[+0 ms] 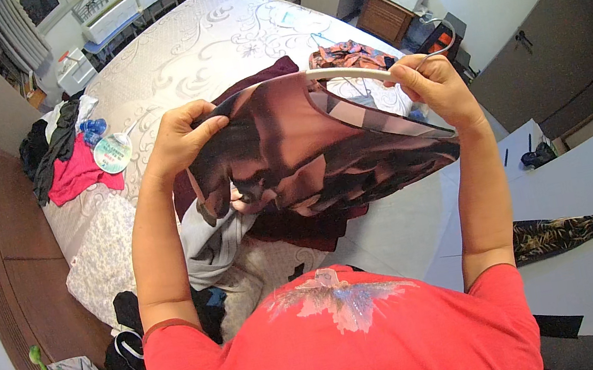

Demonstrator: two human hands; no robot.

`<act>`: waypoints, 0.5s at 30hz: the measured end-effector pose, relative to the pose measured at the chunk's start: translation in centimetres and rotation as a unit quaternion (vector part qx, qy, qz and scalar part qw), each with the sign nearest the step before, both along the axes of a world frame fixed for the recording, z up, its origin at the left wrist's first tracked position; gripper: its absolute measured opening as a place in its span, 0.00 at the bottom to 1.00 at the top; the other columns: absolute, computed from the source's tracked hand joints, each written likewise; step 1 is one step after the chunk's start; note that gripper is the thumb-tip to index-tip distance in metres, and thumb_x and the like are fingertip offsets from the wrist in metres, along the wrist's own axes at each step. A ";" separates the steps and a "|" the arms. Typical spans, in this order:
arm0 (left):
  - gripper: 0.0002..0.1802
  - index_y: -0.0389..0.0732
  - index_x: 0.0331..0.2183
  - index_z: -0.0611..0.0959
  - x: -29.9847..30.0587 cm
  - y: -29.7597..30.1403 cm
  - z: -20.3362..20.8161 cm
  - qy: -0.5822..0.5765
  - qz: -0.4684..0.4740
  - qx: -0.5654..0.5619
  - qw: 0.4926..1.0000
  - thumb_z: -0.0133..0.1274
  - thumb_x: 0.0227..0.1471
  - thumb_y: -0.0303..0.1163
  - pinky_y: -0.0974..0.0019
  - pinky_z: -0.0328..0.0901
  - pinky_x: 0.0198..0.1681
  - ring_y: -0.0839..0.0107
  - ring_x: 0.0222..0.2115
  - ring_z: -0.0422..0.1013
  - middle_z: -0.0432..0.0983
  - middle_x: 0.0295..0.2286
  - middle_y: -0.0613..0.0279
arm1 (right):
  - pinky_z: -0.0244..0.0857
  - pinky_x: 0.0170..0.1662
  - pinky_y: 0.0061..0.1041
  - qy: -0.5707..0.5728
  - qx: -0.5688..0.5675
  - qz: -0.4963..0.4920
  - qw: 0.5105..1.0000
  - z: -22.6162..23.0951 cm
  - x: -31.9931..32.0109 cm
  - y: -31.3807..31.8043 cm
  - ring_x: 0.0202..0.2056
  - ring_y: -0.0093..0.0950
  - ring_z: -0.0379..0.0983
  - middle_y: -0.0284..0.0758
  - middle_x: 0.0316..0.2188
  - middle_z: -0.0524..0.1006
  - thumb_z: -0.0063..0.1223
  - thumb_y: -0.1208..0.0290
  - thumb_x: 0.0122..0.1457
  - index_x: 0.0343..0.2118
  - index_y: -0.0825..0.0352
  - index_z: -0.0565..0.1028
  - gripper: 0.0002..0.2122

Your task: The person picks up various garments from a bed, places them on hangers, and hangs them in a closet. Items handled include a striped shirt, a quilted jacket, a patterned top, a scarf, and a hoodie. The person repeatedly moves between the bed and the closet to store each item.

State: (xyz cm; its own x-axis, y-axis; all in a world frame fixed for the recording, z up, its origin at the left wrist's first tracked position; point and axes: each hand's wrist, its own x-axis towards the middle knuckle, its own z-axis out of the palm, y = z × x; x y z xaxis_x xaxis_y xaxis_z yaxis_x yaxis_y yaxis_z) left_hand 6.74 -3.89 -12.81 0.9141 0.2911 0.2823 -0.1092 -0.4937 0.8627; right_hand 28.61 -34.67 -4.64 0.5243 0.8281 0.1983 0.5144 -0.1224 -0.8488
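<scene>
Up in front of me, over the bed, I hold a sheer top (268,135) patterned in black and dusty pink. My left hand (183,137) is closed on one shoulder of it, thumb and fingers pinching the fabric at the end of the hanger. My right hand (439,89) grips the pale hanger (348,72) near its metal hook (455,34). The hanger's bar passes into the neckline, and the far shoulder of the top droops below my right hand. Behind it hangs or lies a dark maroon garment (296,230); which of the two is hidden.
The bed (172,53) has a patterned white mattress. Dark and pink clothes (84,169) lie at its left with a round fan (112,153). An orange patterned garment (349,54) and grey cloth (213,246) are also there. White cabinets (579,188) stand at the right.
</scene>
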 end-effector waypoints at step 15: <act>0.08 0.39 0.31 0.77 -0.4 0.1 -1.2 -0.126 -0.027 -0.250 0.960 0.47 0.55 0.33 0.81 0.58 0.29 0.87 0.25 0.63 0.71 0.24 0.74 | 0.41 0.18 0.15 0.050 0.064 0.001 0.997 -0.7 -0.9 0.1 0.15 0.12 0.50 0.21 0.11 0.59 0.46 0.65 0.59 0.28 0.72 0.76 0.14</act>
State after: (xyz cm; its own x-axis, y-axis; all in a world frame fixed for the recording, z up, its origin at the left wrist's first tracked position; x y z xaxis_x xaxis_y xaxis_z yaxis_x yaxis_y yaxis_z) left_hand 6.35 -3.75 -13.98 0.8527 0.4017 0.3340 -0.3593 -0.0132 0.9331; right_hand 27.66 -34.59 -5.32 0.5457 0.8001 0.2493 0.4268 -0.0093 -0.9043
